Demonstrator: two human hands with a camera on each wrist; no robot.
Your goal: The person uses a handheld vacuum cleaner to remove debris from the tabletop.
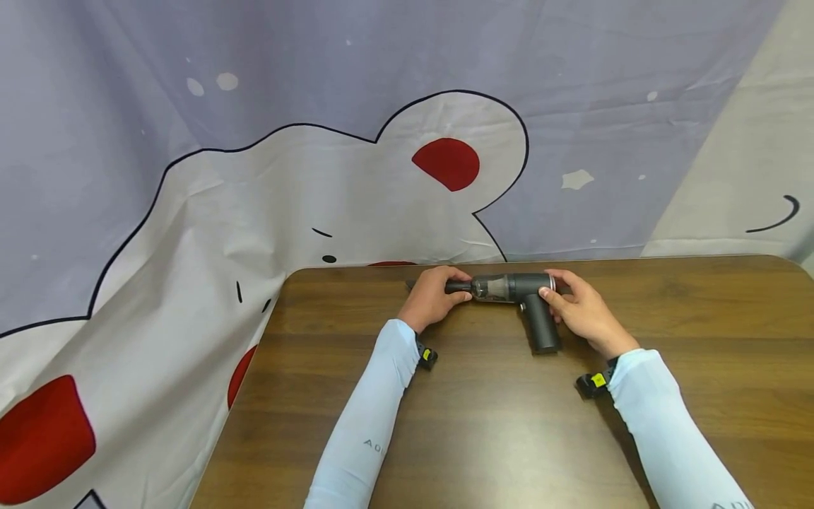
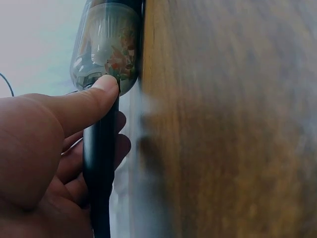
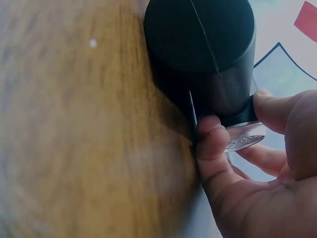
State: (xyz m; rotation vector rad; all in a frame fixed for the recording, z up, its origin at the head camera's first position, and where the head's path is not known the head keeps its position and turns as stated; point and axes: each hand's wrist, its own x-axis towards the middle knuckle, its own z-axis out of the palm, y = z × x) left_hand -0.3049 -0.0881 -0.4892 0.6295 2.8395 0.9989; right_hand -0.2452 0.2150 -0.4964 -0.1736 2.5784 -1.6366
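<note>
A black handheld vacuum cleaner (image 1: 533, 288) lies on its side near the table's far edge, its handle (image 1: 543, 329) pointing toward me. My left hand (image 1: 431, 297) grips the slim black nozzle (image 2: 99, 148), thumb on top by the clear dust cup (image 2: 106, 49). Coloured bits show inside that cup. At the other end, my right hand (image 1: 581, 307) holds the motor end between thumb and fingers, around its silvery rim (image 3: 246, 135). The handle's round base fills the top of the right wrist view.
The brown wooden table (image 1: 483, 424) spreads toward me and to both sides. Behind its far edge hangs a printed curtain (image 1: 331, 184) in grey, white and red, which also drops along the table's left side. Each wrist wears a small black camera (image 1: 593, 384).
</note>
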